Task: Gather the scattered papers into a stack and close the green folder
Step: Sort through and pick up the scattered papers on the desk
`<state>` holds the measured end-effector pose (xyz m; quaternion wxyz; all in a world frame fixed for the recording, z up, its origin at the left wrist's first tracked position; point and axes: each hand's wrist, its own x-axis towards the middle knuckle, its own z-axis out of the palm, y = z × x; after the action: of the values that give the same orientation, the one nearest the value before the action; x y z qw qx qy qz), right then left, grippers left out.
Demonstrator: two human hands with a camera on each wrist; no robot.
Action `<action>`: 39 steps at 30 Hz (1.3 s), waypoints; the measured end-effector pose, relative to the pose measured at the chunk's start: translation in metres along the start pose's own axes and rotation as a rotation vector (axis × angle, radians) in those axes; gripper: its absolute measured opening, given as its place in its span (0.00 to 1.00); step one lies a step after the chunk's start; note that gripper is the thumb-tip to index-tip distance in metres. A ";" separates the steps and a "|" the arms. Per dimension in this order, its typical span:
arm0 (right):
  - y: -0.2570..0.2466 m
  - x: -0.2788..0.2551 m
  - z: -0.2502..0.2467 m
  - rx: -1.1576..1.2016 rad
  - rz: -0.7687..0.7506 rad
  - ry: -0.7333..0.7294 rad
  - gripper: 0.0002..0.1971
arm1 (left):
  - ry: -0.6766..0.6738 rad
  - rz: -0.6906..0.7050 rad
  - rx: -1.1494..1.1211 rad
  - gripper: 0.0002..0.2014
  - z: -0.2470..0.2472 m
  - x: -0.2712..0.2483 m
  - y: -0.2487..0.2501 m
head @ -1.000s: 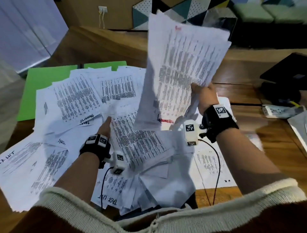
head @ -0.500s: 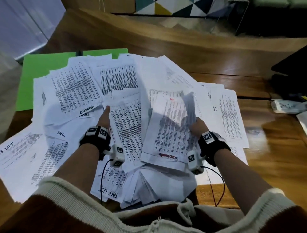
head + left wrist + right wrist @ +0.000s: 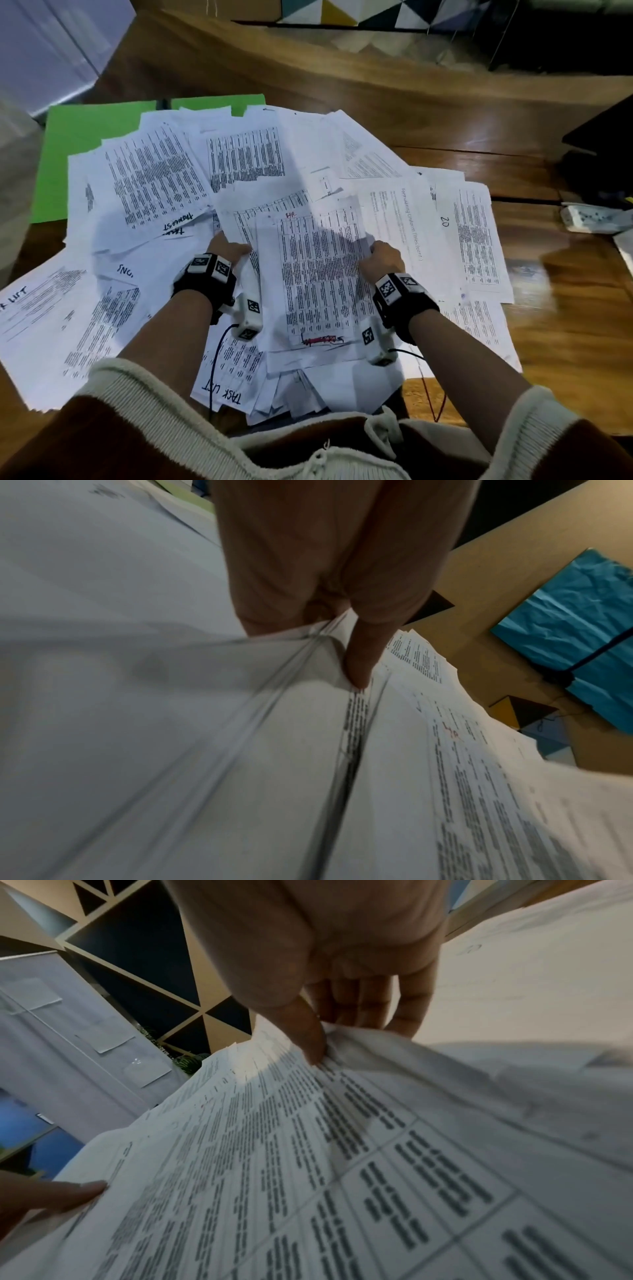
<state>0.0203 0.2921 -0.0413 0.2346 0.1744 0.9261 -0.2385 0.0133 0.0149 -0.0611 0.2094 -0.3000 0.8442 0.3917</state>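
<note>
Many white printed papers [image 3: 164,178] lie scattered over the wooden table. Under their far left edge the green folder [image 3: 85,137] lies open. A small stack of sheets [image 3: 315,274], its top page marked in red ink, sits in the middle. My left hand [image 3: 227,248] pinches the stack's left edge; in the left wrist view its thumb [image 3: 363,653] presses on the sheets [image 3: 240,750]. My right hand [image 3: 382,260] grips the right edge, with the thumb [image 3: 304,1031] on top of the stack [image 3: 308,1150] and the fingers underneath.
A white power strip [image 3: 592,217] lies at the table's right edge, with a dark object [image 3: 603,133] behind it. The wooden table [image 3: 565,325] shows bare on the right. My sleeves fill the bottom of the head view.
My right hand brought the raised sheets down onto the pile in the middle. My left hand shifted right from the loose papers and took hold of the stack's left edge.
</note>
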 end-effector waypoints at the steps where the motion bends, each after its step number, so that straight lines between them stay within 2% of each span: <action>1: 0.001 -0.001 -0.003 0.011 -0.029 0.019 0.08 | 0.006 0.024 0.010 0.24 0.001 -0.003 0.002; 6: 0.007 0.003 -0.024 0.188 -0.068 0.242 0.08 | 0.048 0.109 0.010 0.20 0.001 -0.006 -0.001; 8: 0.005 0.007 -0.028 0.246 -0.052 0.257 0.09 | 0.024 0.116 -0.052 0.22 0.002 -0.001 -0.005; 11: -0.006 0.010 -0.022 0.240 -0.042 0.135 0.13 | -0.003 0.062 -0.237 0.29 0.003 0.000 -0.003; 14: -0.023 0.002 -0.003 0.260 -0.111 -0.044 0.32 | -0.057 -0.005 -0.495 0.49 0.004 0.006 -0.002; 15: -0.029 -0.002 0.004 0.218 -0.146 -0.080 0.36 | -0.066 -0.003 -0.506 0.49 0.004 0.008 -0.004; 17: -0.036 -0.009 0.017 -0.010 -0.214 -0.097 0.35 | -0.076 0.052 -0.362 0.36 0.007 0.004 -0.004; 19: -0.033 -0.006 0.021 -0.166 -0.235 -0.044 0.31 | -0.046 0.105 -0.144 0.30 0.009 0.005 -0.005; 22: -0.012 0.011 0.003 -0.117 -0.112 0.073 0.27 | -0.020 0.063 -0.031 0.34 0.008 0.009 -0.002; 25: 0.024 0.028 -0.028 -0.113 0.089 0.200 0.27 | 0.002 0.031 -0.009 0.31 0.012 0.009 0.004; 27: 0.054 0.035 -0.048 -0.117 0.239 0.193 0.39 | 0.028 0.014 0.003 0.30 0.016 0.008 0.006; 29: 0.079 0.035 -0.061 -0.149 0.345 0.118 0.53 | 0.033 0.009 0.015 0.31 0.015 0.010 0.008; 30: 0.088 0.033 -0.065 -0.167 0.383 0.091 0.58 | 0.028 -0.003 0.031 0.33 0.015 0.013 0.008; 32: 0.100 0.032 -0.070 -0.141 0.403 0.068 0.61 | 0.012 -0.006 0.071 0.35 0.015 0.017 0.006; 36: 0.107 0.034 -0.067 0.052 0.379 0.028 0.66 | 0.030 0.013 0.097 0.33 0.017 0.018 0.006; 39: 0.104 0.032 -0.066 0.147 0.322 0.051 0.51 | 0.010 0.003 0.122 0.41 0.016 0.015 0.005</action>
<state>0.0157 0.4194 -0.0447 0.2326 0.3430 0.8721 -0.2603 0.0012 0.0246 -0.0767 0.2227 -0.2873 0.8679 0.3385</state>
